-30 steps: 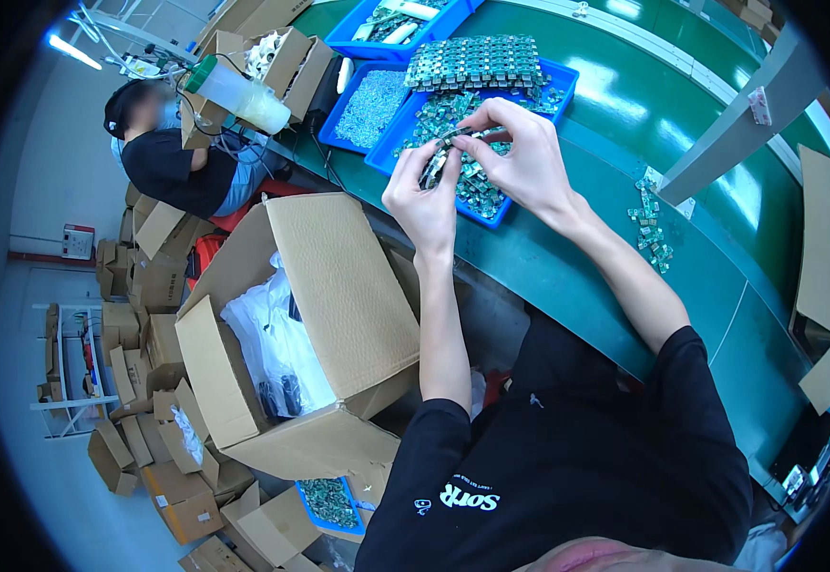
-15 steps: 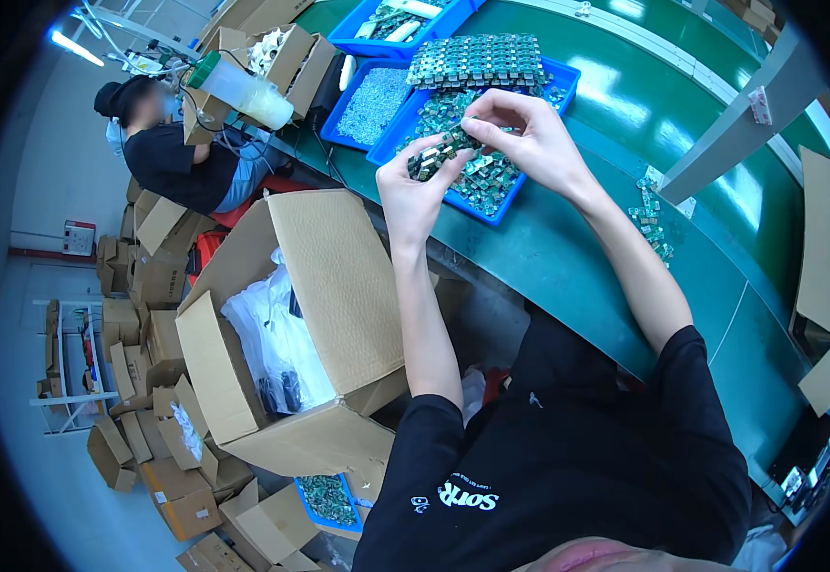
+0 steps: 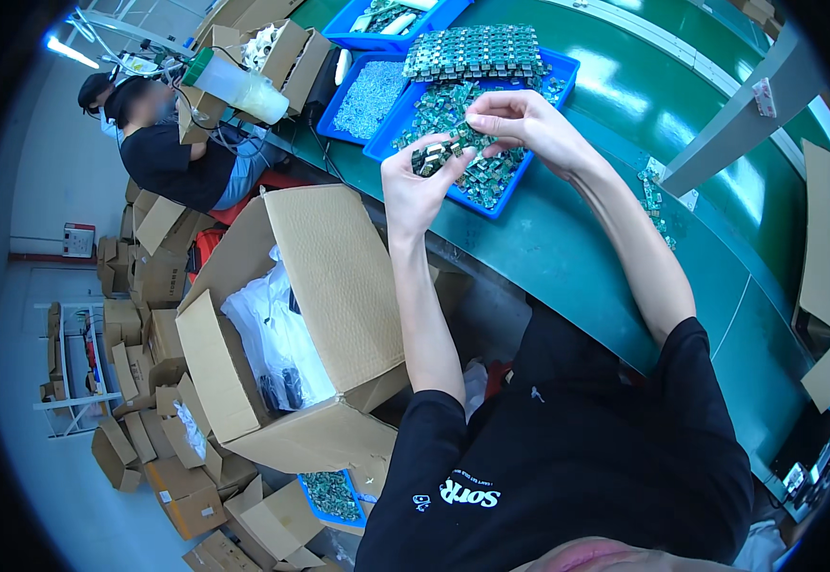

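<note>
Small green circuit boards (image 3: 431, 157) are bunched in my left hand (image 3: 412, 191), its thumb and fingers closed round them. Just right of that bunch is my right hand (image 3: 534, 132), thumb and forefinger pinched together; what sits between those fingertips is too small to make out. Both hands are over a blue tray (image 3: 493, 212) heaped with loose small circuit boards (image 3: 491, 179). Across the far part of this tray rests a stack of circuit board panels (image 3: 472, 52), made of many joined small boards.
Left of the tray, another blue tray (image 3: 331, 122) holds small clear pieces. Scattered boards (image 3: 658, 205) lie near a grey post (image 3: 729, 124) on the green table (image 3: 567, 257). A large open carton (image 3: 338, 286) stands at left. Two people (image 3: 172, 157) are beyond it.
My right hand has shifted slightly right, away from the boards in my left hand. My left hand keeps its hold. Another person's head now shows at the far left.
</note>
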Motion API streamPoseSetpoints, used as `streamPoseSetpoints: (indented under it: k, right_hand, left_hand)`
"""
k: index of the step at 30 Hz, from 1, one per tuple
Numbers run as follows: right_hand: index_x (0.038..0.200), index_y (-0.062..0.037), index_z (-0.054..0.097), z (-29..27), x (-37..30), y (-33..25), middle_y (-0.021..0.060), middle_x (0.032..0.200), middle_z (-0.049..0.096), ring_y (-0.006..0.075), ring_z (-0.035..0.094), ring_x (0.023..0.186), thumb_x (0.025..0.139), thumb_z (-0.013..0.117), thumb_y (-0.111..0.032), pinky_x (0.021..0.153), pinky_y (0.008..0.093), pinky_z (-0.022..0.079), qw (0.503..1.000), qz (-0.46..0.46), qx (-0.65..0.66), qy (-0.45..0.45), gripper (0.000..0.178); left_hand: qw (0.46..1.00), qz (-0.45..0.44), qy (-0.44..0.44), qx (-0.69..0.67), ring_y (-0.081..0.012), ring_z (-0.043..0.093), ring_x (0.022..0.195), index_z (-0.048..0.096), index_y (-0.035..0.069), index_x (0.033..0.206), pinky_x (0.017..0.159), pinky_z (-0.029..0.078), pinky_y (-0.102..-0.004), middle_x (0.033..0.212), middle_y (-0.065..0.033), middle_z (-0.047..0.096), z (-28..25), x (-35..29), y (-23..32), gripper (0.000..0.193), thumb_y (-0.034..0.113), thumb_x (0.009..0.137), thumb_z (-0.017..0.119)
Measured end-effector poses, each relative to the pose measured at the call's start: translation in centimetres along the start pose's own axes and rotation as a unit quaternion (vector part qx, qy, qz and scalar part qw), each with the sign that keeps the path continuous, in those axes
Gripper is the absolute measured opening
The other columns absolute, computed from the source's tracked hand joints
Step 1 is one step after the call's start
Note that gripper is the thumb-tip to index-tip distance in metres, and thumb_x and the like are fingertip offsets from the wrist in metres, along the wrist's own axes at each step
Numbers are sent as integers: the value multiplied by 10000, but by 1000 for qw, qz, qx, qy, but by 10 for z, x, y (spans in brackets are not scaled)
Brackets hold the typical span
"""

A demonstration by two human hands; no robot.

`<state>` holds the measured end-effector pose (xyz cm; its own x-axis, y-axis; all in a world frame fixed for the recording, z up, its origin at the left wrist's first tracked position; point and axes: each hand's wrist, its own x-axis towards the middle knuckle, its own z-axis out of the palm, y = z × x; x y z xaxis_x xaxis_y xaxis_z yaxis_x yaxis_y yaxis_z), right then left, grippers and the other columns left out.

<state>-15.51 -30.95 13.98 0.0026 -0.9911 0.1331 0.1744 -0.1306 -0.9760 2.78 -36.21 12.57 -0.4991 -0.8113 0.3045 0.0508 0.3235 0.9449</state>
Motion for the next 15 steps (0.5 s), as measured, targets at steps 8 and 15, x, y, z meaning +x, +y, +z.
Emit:
streamPoseSetpoints:
  k: [8, 15]
  right_hand:
    - [1002, -1, 657, 2, 2, 2, 51, 882, 680, 97, 642, 806, 888, 661, -196, 729, 269, 546, 980, -72, -171, 65, 225]
    - [1024, -11, 665, 5, 0, -1, 69, 890, 696, 125, 663, 817, 858, 683, -164, 783, 286, 543, 972, -132, -188, 43, 226]
  left_hand:
    - [999, -36, 8, 13, -31, 557, 563, 683, -6, 991, 479, 390, -169, 737, 0, 654, -1, 2, 20, 227, 110, 813, 763]
    - [996, -64, 62, 14, -35, 559, 578, 678, -21, 992, 512, 438, -186, 729, 1, 642, -2, 3, 20, 223, 122, 834, 745]
